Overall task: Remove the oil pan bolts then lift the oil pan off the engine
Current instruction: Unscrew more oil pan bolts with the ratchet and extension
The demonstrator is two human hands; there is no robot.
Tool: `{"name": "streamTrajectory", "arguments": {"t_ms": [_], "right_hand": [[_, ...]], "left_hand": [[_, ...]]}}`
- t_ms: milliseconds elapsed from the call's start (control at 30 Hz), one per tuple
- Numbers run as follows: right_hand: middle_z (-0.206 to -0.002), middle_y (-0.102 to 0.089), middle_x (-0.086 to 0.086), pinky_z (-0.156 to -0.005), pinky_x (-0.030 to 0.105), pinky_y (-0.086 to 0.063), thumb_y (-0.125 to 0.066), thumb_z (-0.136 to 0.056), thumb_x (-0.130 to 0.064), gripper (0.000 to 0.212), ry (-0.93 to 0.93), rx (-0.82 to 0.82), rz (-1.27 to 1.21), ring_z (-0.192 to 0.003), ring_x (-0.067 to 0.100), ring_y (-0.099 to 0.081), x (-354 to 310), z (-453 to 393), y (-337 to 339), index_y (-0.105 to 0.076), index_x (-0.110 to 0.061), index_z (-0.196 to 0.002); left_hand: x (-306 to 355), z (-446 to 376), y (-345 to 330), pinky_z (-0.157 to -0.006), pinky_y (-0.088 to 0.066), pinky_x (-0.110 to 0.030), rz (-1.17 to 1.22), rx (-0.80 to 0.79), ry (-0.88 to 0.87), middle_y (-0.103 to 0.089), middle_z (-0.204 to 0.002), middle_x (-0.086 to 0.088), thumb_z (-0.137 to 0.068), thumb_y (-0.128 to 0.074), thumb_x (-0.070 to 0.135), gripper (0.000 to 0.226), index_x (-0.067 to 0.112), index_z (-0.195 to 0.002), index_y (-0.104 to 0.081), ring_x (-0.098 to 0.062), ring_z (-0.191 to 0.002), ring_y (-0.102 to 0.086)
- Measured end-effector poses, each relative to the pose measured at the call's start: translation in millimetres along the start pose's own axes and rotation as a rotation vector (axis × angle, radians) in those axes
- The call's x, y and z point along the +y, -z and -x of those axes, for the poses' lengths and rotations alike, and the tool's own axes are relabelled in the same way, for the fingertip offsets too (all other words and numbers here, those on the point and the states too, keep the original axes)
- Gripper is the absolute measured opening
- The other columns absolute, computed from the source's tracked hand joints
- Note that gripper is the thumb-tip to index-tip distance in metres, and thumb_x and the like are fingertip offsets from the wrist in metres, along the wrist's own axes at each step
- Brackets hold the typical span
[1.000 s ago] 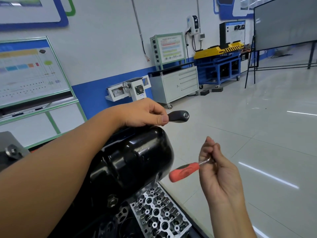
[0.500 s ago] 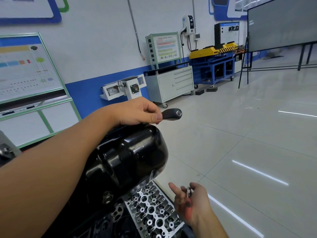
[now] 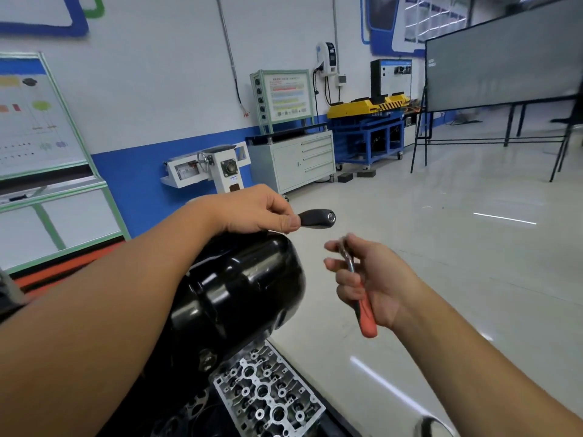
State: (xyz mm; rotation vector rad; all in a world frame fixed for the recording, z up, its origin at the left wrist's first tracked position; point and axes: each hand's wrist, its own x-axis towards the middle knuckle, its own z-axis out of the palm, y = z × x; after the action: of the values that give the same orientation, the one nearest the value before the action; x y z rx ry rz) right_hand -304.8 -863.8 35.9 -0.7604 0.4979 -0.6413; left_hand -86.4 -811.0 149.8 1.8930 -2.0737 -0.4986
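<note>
The glossy black oil pan (image 3: 239, 291) sits on top of the engine at the lower middle. My left hand (image 3: 252, 212) reaches over it and grips a tool by its black handle (image 3: 317, 218), whose end sticks out to the right past my thumb. My right hand (image 3: 367, 282) is in the air to the right of the pan and holds a small ratchet with an orange-red grip (image 3: 366, 313); its metal head shows between my fingertips. No bolts are visible.
A silver cylinder head (image 3: 268, 398) with several round openings lies below the pan. Glossy floor spreads to the right. A white cabinet (image 3: 299, 159), a blue cart (image 3: 369, 134) and a standing board (image 3: 501, 61) are farther back.
My right hand dropped low with the orange-handled ratchet, then rose again to the right of the pan, with the grip now pointing down. My left hand kept its hold on the black handle.
</note>
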Motion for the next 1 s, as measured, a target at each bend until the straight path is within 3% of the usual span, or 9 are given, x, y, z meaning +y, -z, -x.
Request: {"name": "streamTrajectory", "arguments": {"t_ms": [67, 167, 367, 500, 767, 900, 1000], "right_hand": [[-0.063, -0.051, 0.005, -0.032, 0.017, -0.024, -0.045, -0.106, -0.026, 0.023, 0.129, 0.019, 0.049, -0.034, 0.009, -0.031, -30, 7, -16, -0.060, -0.010, -0.099], [-0.061, -0.050, 0.002, -0.035, 0.017, -0.026, -0.044, -0.105, -0.024, 0.020, 0.340, -0.022, -0.010, -0.035, 0.010, -0.032, -55, 18, -44, -0.058, -0.011, -0.100], [-0.062, -0.049, 0.005, -0.037, 0.017, -0.023, -0.047, -0.103, -0.025, 0.014, 0.560, -0.225, -0.072, -0.030, 0.012, -0.029, -32, 27, -51, -0.050, -0.018, -0.092], [-0.060, -0.049, 0.007, -0.036, 0.014, -0.030, -0.046, -0.103, -0.020, 0.011, 0.589, -0.419, -0.112, -0.027, 0.011, -0.029, -6, 25, -38, -0.054, -0.022, -0.097], [-0.058, -0.050, 0.013, -0.041, 0.017, -0.033, -0.054, -0.095, -0.021, 0.005, 0.609, -0.374, 0.078, -0.028, 0.010, -0.025, -16, 23, -32, -0.057, -0.021, -0.098], [-0.056, -0.049, 0.014, -0.042, 0.017, -0.034, -0.054, -0.095, -0.020, 0.006, 0.599, -0.402, 0.128, -0.028, 0.009, -0.024, -16, 22, -22, -0.060, -0.023, -0.095], [-0.053, -0.050, 0.013, -0.040, 0.017, -0.032, -0.055, -0.094, -0.020, 0.005, 0.618, -0.416, 0.256, -0.028, 0.010, -0.023, -19, 22, -12, -0.059, -0.020, -0.096]], "left_hand": [[-1, 1, 0, -0.068, -0.040, -0.028, 0.003, 0.010, 0.012, -0.058, -0.064, 0.015, -0.080, -0.066, 0.062, 0.025, 0.039, -0.074, -0.074, -0.004, -0.060, -0.051], [0, 3, 0, -0.070, -0.039, -0.029, -0.004, 0.040, 0.007, -0.057, -0.063, 0.018, -0.078, -0.064, 0.065, 0.025, 0.042, -0.073, -0.073, -0.003, -0.061, -0.050], [-1, 4, 0, -0.072, -0.039, -0.029, -0.015, 0.056, 0.004, -0.057, -0.062, 0.021, -0.076, -0.063, 0.070, 0.028, 0.045, -0.072, -0.073, 0.000, -0.060, -0.050], [-2, 4, 0, -0.070, -0.038, -0.030, 0.009, 0.061, -0.001, -0.054, -0.063, 0.016, -0.071, -0.061, 0.077, 0.037, 0.042, -0.070, -0.073, -0.006, -0.062, -0.048], [-2, 3, 0, -0.066, -0.036, -0.028, 0.063, 0.065, -0.018, -0.052, -0.062, 0.013, -0.081, -0.063, 0.068, 0.032, 0.040, -0.067, -0.071, -0.009, -0.061, -0.045], [0, 2, 0, -0.057, -0.038, -0.012, 0.081, 0.021, -0.006, -0.054, -0.058, 0.021, -0.083, -0.069, 0.057, 0.024, 0.040, -0.067, -0.072, 0.000, -0.055, -0.048], [0, 2, 1, -0.056, -0.039, -0.009, 0.084, -0.010, -0.006, -0.057, -0.058, 0.021, -0.081, -0.074, 0.052, 0.018, 0.036, -0.071, -0.074, 0.003, -0.054, -0.050]]}}
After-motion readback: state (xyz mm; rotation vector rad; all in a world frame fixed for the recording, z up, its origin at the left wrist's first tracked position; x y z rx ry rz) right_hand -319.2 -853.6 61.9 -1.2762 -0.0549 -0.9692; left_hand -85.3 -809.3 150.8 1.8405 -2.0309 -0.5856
